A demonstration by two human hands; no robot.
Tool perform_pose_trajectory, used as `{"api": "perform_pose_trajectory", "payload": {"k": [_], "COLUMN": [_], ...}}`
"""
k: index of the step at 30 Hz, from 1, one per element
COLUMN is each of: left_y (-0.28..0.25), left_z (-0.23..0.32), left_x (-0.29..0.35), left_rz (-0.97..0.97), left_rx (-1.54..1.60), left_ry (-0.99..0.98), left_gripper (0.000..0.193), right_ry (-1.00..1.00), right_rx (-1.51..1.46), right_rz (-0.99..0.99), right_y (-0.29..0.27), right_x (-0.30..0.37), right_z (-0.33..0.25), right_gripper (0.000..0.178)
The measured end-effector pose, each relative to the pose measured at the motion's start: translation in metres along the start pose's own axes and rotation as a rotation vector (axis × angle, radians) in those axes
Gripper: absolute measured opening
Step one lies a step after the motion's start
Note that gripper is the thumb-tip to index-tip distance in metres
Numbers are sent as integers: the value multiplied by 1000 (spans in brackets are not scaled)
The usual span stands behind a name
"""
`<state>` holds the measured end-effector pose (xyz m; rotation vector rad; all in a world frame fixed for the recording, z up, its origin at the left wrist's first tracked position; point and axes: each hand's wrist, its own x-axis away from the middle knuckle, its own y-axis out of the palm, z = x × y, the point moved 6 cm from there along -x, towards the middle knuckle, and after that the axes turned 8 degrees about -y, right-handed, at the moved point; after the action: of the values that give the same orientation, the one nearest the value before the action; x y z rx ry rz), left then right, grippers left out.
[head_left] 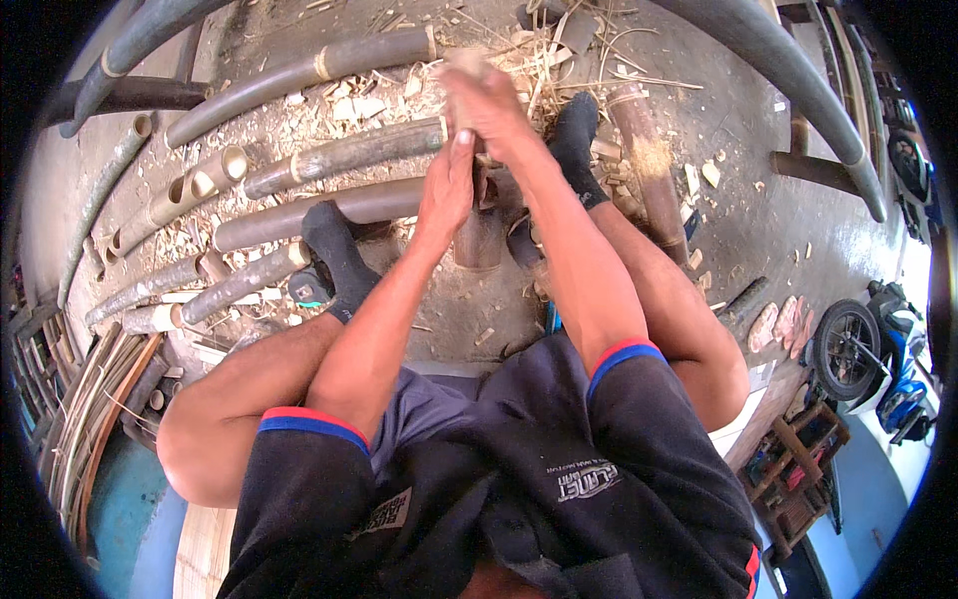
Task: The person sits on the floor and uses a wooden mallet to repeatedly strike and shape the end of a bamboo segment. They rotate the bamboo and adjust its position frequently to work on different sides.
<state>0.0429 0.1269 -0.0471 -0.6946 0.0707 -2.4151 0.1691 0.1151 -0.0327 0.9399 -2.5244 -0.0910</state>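
Observation:
My hands are close together in front of me, over several bamboo poles. My left hand [448, 190] has its thumb pointing up, and its fingers curl out of sight around something I cannot make out. Just beyond it, my right hand [492, 112] is smeared by motion at the fingertips, with a pale blur at its far side; whether it grips anything does not show. Beside my left hand lie the cut end of a bamboo pole [349, 155] and a long brown bamboo pole [319, 213]. A short upright-looking bamboo piece [478, 240] shows below the hands.
Another bamboo pole [299, 80] lies farther off, among pale wood shavings [359, 108]. A notched bamboo length [180, 205] is at the left, and a dusty one [649, 170] at the right. Dark poles [788, 80] arch overhead. Sandals [778, 324] and a motorbike [868, 349] stand right.

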Motion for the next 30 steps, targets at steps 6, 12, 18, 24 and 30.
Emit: {"api": "perform_pose_trajectory", "payload": {"k": [6,12,18,24,30], "left_y": [7,26,-20,-25,-25], "left_z": [76,143,66,-51,-50], "left_x": [-28,28,11,-10,-17], "left_rz": [-308,-630,-158,-261,-352], "left_rx": [-593,-1109,-711,-1134,-1082], "left_ry": [108,255,411,510,314], "left_gripper": [107,91,68,78,105], "right_ry": [-675,-539,53,-6,-12], "right_rx": [1179,1778,292,5,100], "right_rz": [630,46,224,419,623], "right_y": [-95,-46,-66,9,28], "right_x": [108,186,220,224,210], "right_z": [-114,-64,58,117,144], "right_gripper": [73,49,29,32,27]}}
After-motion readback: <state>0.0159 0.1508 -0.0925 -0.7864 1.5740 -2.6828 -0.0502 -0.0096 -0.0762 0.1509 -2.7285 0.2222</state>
